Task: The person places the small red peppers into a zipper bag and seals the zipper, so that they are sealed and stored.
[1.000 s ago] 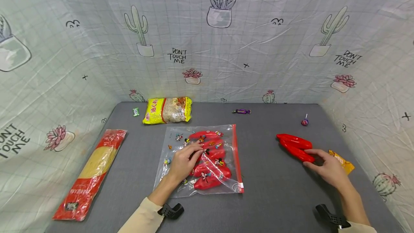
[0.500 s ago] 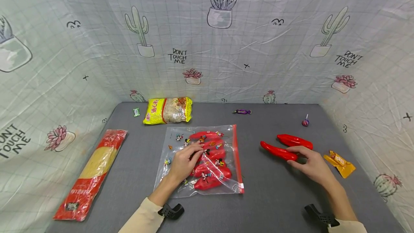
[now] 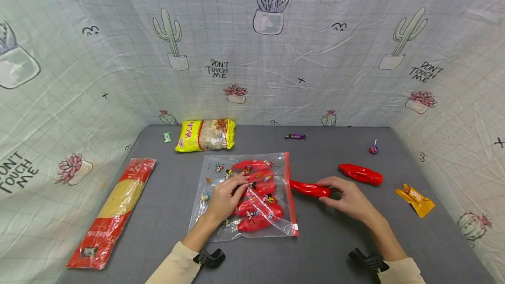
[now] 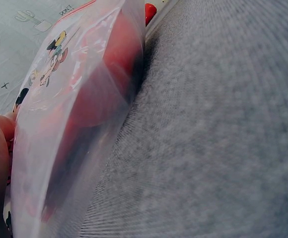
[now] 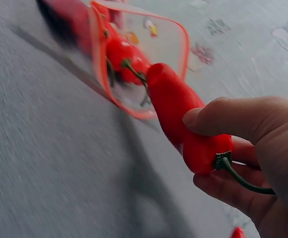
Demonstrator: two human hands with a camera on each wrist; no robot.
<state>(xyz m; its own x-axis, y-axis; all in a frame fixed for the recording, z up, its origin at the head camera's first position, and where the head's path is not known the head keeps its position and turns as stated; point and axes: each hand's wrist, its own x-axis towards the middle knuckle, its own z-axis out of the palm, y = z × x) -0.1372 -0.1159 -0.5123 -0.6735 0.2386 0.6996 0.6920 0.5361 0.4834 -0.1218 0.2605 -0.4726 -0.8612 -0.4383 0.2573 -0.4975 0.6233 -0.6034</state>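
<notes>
We see one red pepper (image 3: 309, 189) at the zip-edged mouth of the clear bag (image 3: 215, 183), its tip pointing into the gap; whether it touches the rim (image 5: 186, 49) we cannot tell. Our right hand (image 3: 347, 194) grips it by the thicker end, thumb on one side and fingers round the other, with the green stem (image 5: 246, 185) curving back toward the palm. We judge that this rear hold leaves the narrow end free to lead, so the fingers need not pass the rim first. Our left hand (image 3: 226, 194) lies over the bag and seems to pinch the upper film between thumb and fingers; that lift would explain why the mouth gapes in the right wrist view, and the same grip probably steadies the bag. Inside, more peppers (image 3: 258, 207) lie stacked crosswise, stems toward the mouth, which suggests that they went in tip first. Out on the table (image 3: 315, 240), a loose pepper (image 3: 360, 174) lies beyond our right hand, near an orange packet (image 3: 415, 200). A lollipop (image 3: 373, 148), a purple sweet (image 3: 296, 136), a yellow packet (image 3: 207, 135) and a green sweet (image 3: 167, 137) are strung along the far side, and a long noodle pack (image 3: 114, 214) slants on the left; all sit apart from the bag, perhaps to leave working room round it.
</notes>
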